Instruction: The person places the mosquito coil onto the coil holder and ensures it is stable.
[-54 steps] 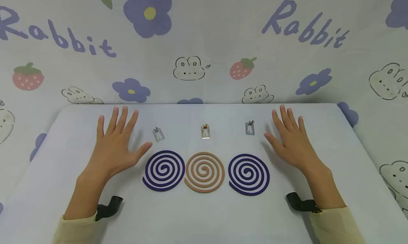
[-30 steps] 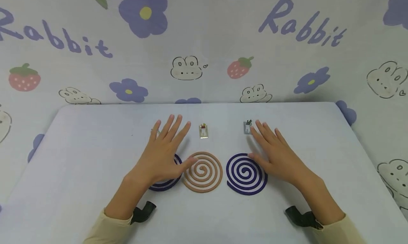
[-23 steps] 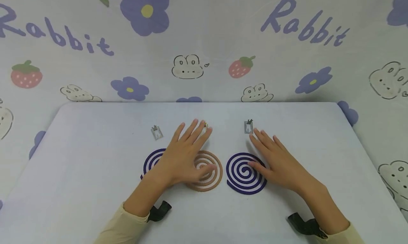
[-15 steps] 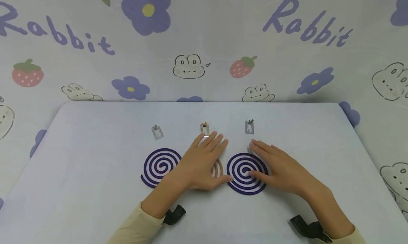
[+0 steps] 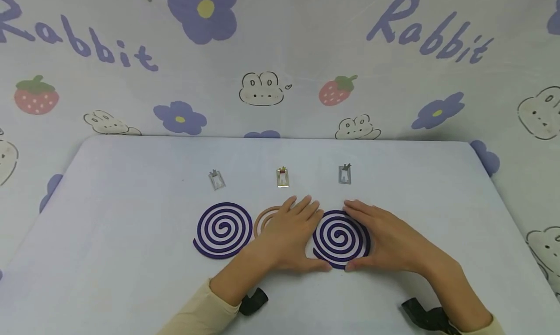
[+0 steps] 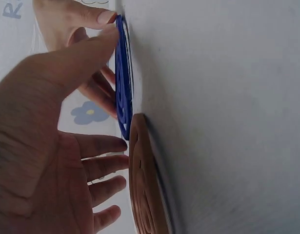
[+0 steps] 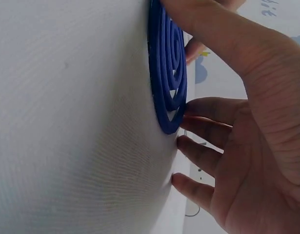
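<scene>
Three mosquito coils lie in a row: a dark blue one [image 5: 224, 230] at left, a brown one [image 5: 263, 220] in the middle and another dark blue one [image 5: 339, 235] at right. My left hand [image 5: 286, 238] reaches across the brown coil and hides most of it. Its thumb and index fingertip are at the right coil's left rim. From the other side, my right hand [image 5: 389, 242] has thumb and fingertips at that coil's rim, the fingers only slightly bent. The wrist views show the blue coil [image 6: 122, 78] between both hands, seen nearly edge-on, low at the white tabletop.
Behind the coils lie three small metal coil stands: a silver one [image 5: 216, 179] tilted at left, a gold one [image 5: 282, 177] in the middle, a grey one [image 5: 344, 174] at right. A white table [image 5: 109, 218] meets a printed cloth backdrop [image 5: 297, 43].
My left hand has swept right, across the left and brown coils, to the right blue coil. My right hand has moved left and down to the same coil's rim. The coils stayed in place.
</scene>
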Motion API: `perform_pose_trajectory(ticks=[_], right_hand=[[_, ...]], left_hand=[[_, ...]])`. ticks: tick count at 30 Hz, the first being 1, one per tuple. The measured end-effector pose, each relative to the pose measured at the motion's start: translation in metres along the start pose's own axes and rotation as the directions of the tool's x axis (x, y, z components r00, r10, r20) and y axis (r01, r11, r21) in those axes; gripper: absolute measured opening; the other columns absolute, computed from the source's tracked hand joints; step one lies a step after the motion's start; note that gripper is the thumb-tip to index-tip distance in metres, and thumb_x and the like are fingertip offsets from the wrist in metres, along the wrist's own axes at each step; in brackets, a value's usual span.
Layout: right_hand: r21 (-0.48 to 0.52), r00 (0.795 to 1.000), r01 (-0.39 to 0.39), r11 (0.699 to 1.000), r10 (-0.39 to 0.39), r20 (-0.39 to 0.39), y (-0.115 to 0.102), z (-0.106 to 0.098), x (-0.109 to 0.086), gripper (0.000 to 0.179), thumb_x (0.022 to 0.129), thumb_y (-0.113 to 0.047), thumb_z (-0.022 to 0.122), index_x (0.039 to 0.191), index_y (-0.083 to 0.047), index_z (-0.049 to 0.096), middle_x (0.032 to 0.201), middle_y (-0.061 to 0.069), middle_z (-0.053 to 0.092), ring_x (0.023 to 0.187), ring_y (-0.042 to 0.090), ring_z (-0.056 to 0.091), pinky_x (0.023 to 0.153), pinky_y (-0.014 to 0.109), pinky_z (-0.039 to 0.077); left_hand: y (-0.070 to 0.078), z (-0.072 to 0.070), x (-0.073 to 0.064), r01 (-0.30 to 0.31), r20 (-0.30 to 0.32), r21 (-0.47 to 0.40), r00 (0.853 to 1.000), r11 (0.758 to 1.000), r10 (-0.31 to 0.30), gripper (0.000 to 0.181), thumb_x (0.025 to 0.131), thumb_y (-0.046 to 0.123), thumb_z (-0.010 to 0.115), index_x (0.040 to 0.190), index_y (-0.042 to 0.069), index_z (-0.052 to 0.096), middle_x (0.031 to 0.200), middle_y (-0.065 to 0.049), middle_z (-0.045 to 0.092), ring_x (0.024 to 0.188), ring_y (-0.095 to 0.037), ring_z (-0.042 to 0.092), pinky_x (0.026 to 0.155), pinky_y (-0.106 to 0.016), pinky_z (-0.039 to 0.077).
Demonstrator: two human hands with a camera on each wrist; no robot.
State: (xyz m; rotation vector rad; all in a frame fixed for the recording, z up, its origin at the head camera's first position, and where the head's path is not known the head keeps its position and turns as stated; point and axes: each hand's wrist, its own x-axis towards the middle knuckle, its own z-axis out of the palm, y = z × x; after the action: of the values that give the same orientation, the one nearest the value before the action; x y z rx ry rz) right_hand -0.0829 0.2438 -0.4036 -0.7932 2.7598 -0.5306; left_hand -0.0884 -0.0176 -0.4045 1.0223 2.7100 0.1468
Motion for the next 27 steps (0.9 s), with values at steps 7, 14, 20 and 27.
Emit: perform_pose_trajectory(ticks=[7,14,20,27], right_hand=[[0.005,1.0,0.012,1.0,-0.012,0.005,-0.001,0.0,-0.001,0.122,0.062,-0.065,0.096,0.155,-0.001,0.049,0.167,0.015,0.045,0.154,0.044,0.042,0.123,0.066,0.036],[0.016,0.998,0.044,0.999,-0.044,-0.034,0.001,0.002,0.002,0.119,0.065,-0.063,0.096,0.155,-0.002,0.048,0.16,0.017,0.053,0.149,0.044,0.049,0.119,0.064,0.043],[0.064,0.998,0.029,0.998,-0.026,-0.052,0.004,-0.001,0.004,0.12,0.065,-0.062,0.097,0.156,-0.004,0.045,0.15,0.012,0.061,0.137,0.034,0.061,0.114,0.058,0.052],[0.114,0.999,-0.031,0.993,0.036,-0.034,0.007,-0.011,0.012,0.119,0.069,-0.053,0.098,0.161,-0.007,0.038,0.141,0.013,0.06,0.128,0.031,0.064,0.108,0.057,0.056]], left_hand=[[0.004,0.005,0.002,0.007,-0.018,0.053,1.0,0.999,-0.006,0.108,0.086,0.082,0.064,0.163,0.011,0.039,0.174,-0.008,0.035,0.165,-0.026,0.026,0.136,-0.047,0.019],[0.003,0.004,0.003,0.005,-0.024,0.013,1.0,1.0,-0.005,0.107,0.087,0.079,0.066,0.164,0.01,0.038,0.173,-0.009,0.037,0.165,-0.027,0.027,0.137,-0.046,0.019],[-0.003,0.0,0.007,-0.005,-0.064,-0.075,0.998,0.997,0.0,0.105,0.086,0.074,0.072,0.163,0.01,0.039,0.165,-0.007,0.048,0.158,-0.025,0.039,0.135,-0.044,0.025],[-0.009,-0.007,0.017,-0.005,-0.102,-0.161,0.995,0.987,-0.012,0.107,0.086,0.067,0.078,0.164,0.007,0.036,0.152,-0.008,0.057,0.144,-0.025,0.051,0.128,-0.042,0.036]])
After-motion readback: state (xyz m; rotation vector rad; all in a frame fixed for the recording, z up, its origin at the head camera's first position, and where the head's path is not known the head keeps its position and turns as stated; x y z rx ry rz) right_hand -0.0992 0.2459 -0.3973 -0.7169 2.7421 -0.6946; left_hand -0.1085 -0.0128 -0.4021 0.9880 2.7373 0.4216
